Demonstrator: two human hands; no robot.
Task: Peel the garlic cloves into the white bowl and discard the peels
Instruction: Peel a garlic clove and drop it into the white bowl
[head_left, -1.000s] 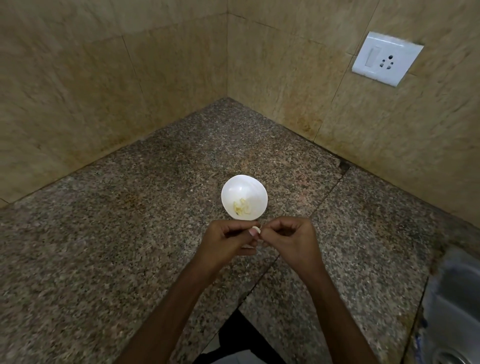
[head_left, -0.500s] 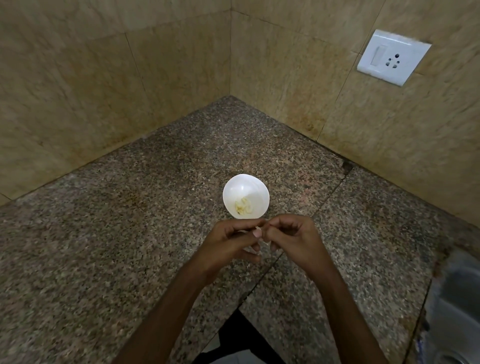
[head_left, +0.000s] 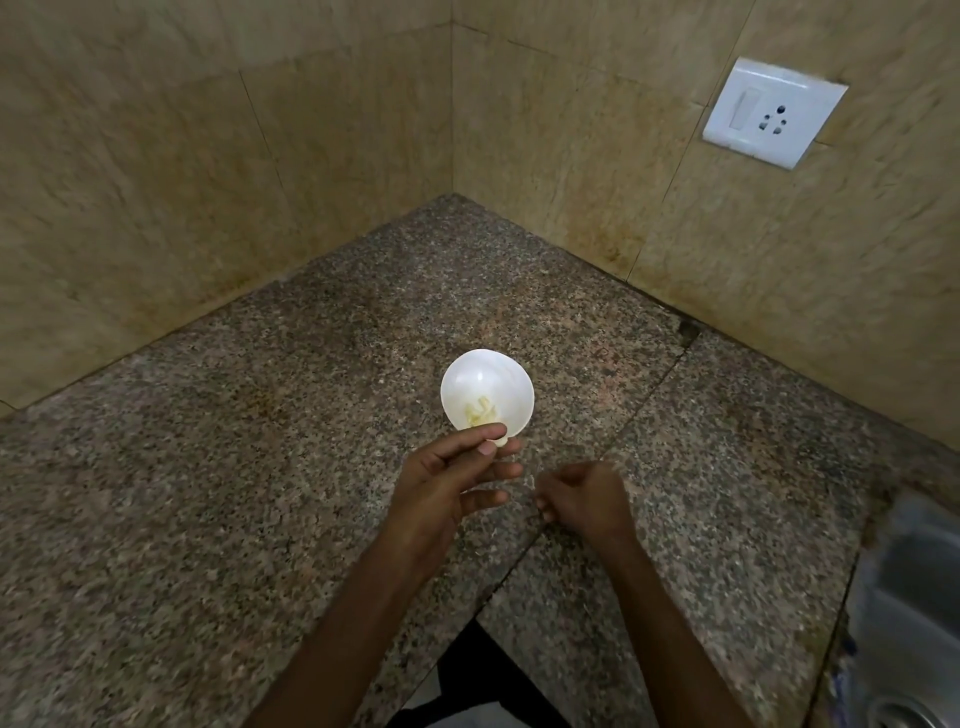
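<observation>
Fingertips of left hand pinching 1 garlic clove at white bowl rim, ready for dropping; right hand curled aside, contents hidden.

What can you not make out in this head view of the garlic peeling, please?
Right hand: head view; curled fingers hide whether it holds anything.
Garlic clove: the left hand covers most of it.
Bowl contents: too small to count.
Sink: blurred, cut off by the right edge.
</observation>
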